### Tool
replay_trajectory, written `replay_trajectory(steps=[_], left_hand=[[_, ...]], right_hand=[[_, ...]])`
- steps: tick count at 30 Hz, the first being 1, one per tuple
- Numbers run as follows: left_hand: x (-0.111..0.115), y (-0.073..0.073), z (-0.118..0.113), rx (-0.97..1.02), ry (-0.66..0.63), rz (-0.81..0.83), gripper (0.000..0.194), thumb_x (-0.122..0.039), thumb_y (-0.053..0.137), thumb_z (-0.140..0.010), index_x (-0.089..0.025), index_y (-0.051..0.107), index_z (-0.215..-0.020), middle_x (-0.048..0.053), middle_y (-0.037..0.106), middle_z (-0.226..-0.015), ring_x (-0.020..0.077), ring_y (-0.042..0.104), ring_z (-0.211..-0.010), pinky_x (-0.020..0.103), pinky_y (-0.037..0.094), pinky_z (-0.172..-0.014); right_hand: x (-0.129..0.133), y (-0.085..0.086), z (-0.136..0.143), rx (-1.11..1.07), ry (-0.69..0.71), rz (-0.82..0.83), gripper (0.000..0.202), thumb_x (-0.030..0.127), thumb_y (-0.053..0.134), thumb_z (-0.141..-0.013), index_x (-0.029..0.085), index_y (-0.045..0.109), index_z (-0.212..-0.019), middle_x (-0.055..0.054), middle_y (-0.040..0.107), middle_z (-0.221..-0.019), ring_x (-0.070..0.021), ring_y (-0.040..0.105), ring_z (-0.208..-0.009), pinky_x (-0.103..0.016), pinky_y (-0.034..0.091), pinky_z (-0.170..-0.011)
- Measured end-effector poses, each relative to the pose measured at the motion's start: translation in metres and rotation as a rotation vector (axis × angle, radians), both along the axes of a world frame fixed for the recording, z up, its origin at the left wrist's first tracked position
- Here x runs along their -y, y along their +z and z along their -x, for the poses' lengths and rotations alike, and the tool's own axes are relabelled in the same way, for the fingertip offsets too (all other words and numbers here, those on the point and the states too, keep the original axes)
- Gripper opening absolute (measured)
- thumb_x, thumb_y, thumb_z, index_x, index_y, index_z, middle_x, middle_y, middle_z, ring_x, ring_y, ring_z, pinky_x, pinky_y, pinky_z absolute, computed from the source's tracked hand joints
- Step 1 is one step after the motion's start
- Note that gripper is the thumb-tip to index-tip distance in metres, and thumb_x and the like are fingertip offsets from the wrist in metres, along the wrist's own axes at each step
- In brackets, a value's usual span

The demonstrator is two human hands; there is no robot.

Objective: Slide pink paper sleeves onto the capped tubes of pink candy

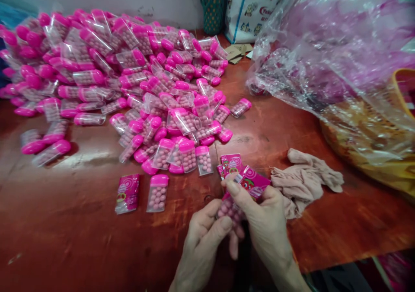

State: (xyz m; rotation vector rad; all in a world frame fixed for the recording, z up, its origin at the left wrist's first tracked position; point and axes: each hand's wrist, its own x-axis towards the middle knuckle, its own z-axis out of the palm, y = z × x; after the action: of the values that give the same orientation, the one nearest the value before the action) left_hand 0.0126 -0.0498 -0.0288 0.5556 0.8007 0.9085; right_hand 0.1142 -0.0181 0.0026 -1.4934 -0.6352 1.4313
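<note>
My left hand (204,235) pinches a small clear container of pink candy balls (229,210) between thumb and fingers. In my right hand (267,223) is a pink printed sleeve (256,183), its thumb lying over the container's upper end. Whether the sleeve is partly over the container I cannot tell, as my fingers cover that spot. More printed sleeves (231,162) lie on the table just beyond. To the left rest a sleeved container (127,193) and a bare candy container (158,193) with a pink cap.
A large heap of pink-capped candy containers (129,75) covers the far left of the wooden table (81,240). Right of my hands lies a crumpled beige cloth (304,177). A yellow basket (359,140) with clear plastic bags (324,54) stands far right; a printed bag (253,11) is behind.
</note>
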Motion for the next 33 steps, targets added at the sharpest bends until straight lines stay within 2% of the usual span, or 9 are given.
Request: replay_trajectory(steps=[4,7,11,14,19,23,27,30,33], left_hand=[[0.004,0.000,0.002,-0.091,0.120,-0.002,0.018,-0.027,0.055,-0.085,-0.016,0.063,-0.097,-0.003,0.052,-0.060,0.0022,0.039,-0.041,0.014,0.027,-0.039],[0.003,0.002,0.002,-0.123,0.178,0.046,0.028,-0.032,0.058,-0.082,-0.017,0.060,-0.106,-0.004,0.050,-0.059,0.0024,0.035,-0.040,0.014,0.025,-0.037],[-0.003,0.007,0.000,-0.080,0.148,0.068,0.018,-0.029,0.057,-0.084,-0.017,0.061,-0.096,-0.006,0.046,-0.053,0.0023,0.035,-0.039,0.013,0.027,-0.038],[-0.008,0.009,-0.003,-0.060,0.145,0.056,0.013,-0.026,0.054,-0.086,-0.015,0.059,-0.079,-0.006,0.047,-0.052,0.0016,0.038,-0.037,0.013,0.028,-0.038],[-0.007,0.009,-0.005,-0.029,0.144,0.045,0.013,-0.023,0.052,-0.087,-0.019,0.058,-0.097,-0.006,0.052,-0.053,0.0034,0.042,-0.035,0.013,0.032,-0.035],[-0.003,0.006,-0.004,-0.021,0.168,0.050,0.010,-0.026,0.054,-0.085,-0.018,0.060,-0.087,-0.005,0.053,-0.051,0.0041,0.044,-0.036,0.013,0.034,-0.036],[-0.002,0.006,-0.003,0.002,0.158,0.039,0.016,-0.030,0.053,-0.086,-0.016,0.061,-0.083,-0.005,0.051,-0.046,0.0047,0.045,-0.034,0.013,0.033,-0.036],[-0.003,0.008,-0.003,-0.004,0.186,0.073,0.016,-0.028,0.057,-0.083,-0.019,0.061,-0.096,-0.004,0.055,-0.056,0.0054,0.047,-0.038,0.015,0.038,-0.037],[-0.003,0.009,-0.002,-0.019,0.201,0.091,0.019,-0.023,0.058,-0.083,-0.019,0.062,-0.101,-0.003,0.057,-0.060,0.0063,0.049,-0.042,0.016,0.041,-0.039]], right_hand=[[0.005,-0.006,0.010,0.196,0.026,-0.047,0.027,0.036,0.069,-0.070,0.015,0.062,-0.056,0.001,0.059,-0.045,-0.0095,0.053,-0.038,-0.017,0.044,-0.036],[0.012,-0.012,0.019,0.246,0.070,-0.087,0.025,0.036,0.067,-0.071,0.014,0.063,-0.058,0.001,0.056,-0.047,-0.0095,0.051,-0.037,-0.018,0.041,-0.032],[0.015,-0.012,0.017,0.162,0.110,-0.066,0.029,0.042,0.062,-0.076,0.014,0.062,-0.066,0.004,0.053,-0.049,-0.0057,0.042,-0.029,-0.017,0.033,-0.025],[0.012,-0.010,0.007,0.097,0.167,-0.055,0.029,0.043,0.063,-0.077,0.015,0.057,-0.071,0.003,0.058,-0.059,-0.0050,0.046,-0.036,-0.016,0.038,-0.032],[0.008,-0.009,0.003,0.098,0.152,-0.015,0.031,0.045,0.063,-0.076,0.015,0.056,-0.074,0.002,0.057,-0.060,-0.0052,0.047,-0.037,-0.014,0.035,-0.029],[0.008,-0.004,0.006,0.060,0.181,-0.027,0.030,0.044,0.064,-0.075,0.015,0.058,-0.073,0.006,0.051,-0.051,-0.0042,0.041,-0.030,-0.015,0.030,-0.026],[0.008,-0.001,0.003,0.155,0.181,-0.096,0.030,0.042,0.068,-0.073,0.016,0.065,-0.088,0.004,0.055,-0.058,-0.0065,0.047,-0.042,-0.015,0.034,-0.033],[0.012,-0.003,0.005,0.178,0.217,-0.106,0.028,0.044,0.061,-0.079,0.016,0.065,-0.078,0.004,0.051,-0.053,-0.0066,0.046,-0.039,-0.016,0.033,-0.033],[0.015,-0.006,0.008,0.085,0.255,-0.056,0.034,0.046,0.055,-0.083,0.016,0.059,-0.067,0.007,0.044,-0.045,-0.0037,0.036,-0.028,-0.016,0.024,-0.028]])
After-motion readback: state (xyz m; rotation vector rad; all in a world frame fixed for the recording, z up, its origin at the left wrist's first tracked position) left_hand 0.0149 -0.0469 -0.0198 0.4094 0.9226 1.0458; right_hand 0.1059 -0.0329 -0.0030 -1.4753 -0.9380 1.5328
